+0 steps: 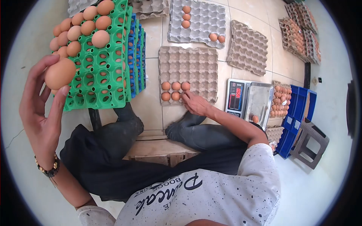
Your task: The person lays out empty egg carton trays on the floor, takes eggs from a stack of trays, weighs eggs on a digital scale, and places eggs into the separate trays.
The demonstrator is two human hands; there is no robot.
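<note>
Between the thumb and fingers of my left hand [43,98] is a brown egg [60,73], held up in front of the green plastic tray stack [113,71] on the left. Brown eggs fill part of the top green tray. My right hand [195,103] reaches down to the lower edge of a brown carton tray [188,62], its fingertips closed at the end of the lower egg row. What they hold, if anything, is hidden. Several eggs [175,86] sit in two rows at that tray's lower left.
A grey carton tray [200,22] with several eggs and a carton tray [247,47] lie beyond. On the right are a digital scale [236,96] with one egg [255,119] on its pan, filled egg trays [281,98], blue crates [292,124] and a stool [310,145].
</note>
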